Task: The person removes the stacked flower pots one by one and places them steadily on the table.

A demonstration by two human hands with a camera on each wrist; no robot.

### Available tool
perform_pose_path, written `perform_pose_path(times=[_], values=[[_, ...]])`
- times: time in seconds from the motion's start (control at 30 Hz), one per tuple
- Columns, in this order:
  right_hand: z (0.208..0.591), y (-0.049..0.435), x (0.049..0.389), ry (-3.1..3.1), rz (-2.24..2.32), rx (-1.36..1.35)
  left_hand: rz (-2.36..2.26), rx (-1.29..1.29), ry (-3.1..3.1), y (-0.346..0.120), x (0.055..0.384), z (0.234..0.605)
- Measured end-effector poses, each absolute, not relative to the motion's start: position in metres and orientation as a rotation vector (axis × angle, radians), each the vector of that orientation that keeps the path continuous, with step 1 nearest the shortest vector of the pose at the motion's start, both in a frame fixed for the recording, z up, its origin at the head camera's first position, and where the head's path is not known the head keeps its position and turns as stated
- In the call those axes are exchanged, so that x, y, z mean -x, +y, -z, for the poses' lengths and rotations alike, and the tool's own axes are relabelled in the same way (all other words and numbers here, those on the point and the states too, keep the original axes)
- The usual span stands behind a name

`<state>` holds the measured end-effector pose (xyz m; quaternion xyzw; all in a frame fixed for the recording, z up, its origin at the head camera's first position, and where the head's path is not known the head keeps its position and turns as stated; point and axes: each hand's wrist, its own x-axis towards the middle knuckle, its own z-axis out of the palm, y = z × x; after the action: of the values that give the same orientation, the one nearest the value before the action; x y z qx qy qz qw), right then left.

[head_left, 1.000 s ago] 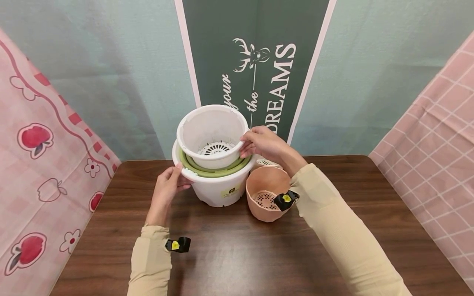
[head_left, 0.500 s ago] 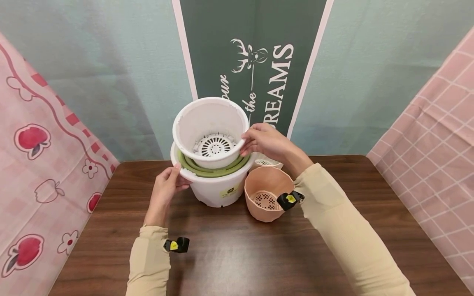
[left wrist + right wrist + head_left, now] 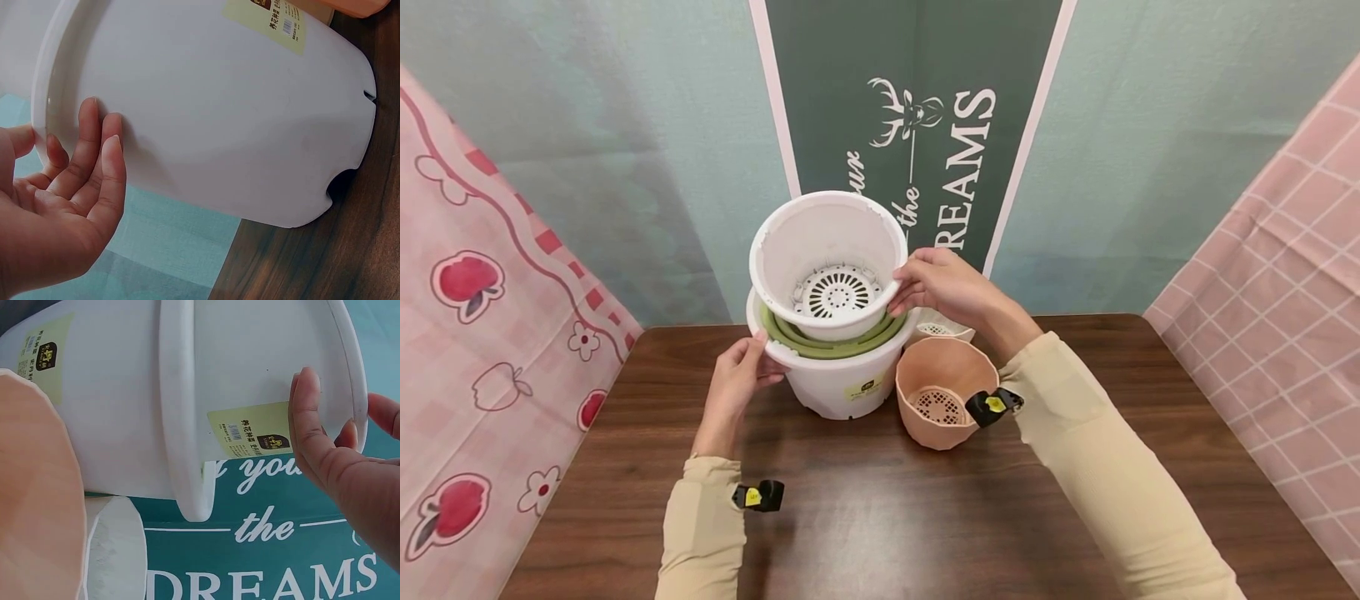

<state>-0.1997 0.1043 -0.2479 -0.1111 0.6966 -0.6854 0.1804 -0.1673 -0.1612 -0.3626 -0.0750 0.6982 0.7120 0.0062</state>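
A smaller white plastic flowerpot (image 3: 827, 229) with a slotted base is tilted over the stack, its lower part inside a green pot (image 3: 848, 352). The green pot sits nested in a large white flowerpot (image 3: 831, 393) with a yellow label. My right hand (image 3: 955, 290) pinches the smaller pot's right rim between thumb and fingers; the right wrist view shows this pot (image 3: 262, 356) raised beyond the large pot's rim. With thumb on top and fingers beneath, my left hand (image 3: 735, 375) holds the large pot's left rim; its wall (image 3: 187, 94) fills the left wrist view.
A peach faceted pot (image 3: 921, 367) with a perforated base stands right of the stack, under my right forearm. Behind it a cream pot (image 3: 958, 331) is partly hidden. The brown wooden table (image 3: 850, 517) meets a teal and green curtain at the back.
The smaller white pot has risen slightly and tilted further toward me, showing more of its slotted base. My right hand moved up with it; my left hand stayed on the large pot's rim.
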Motion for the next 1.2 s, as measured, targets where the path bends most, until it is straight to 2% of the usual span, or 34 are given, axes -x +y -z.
perform_pose_path(times=[1.2], values=[[0.224,0.123,0.188,1.882,1.98,0.489,-2.222,0.227,2.169,-0.161,0.166,0.359]])
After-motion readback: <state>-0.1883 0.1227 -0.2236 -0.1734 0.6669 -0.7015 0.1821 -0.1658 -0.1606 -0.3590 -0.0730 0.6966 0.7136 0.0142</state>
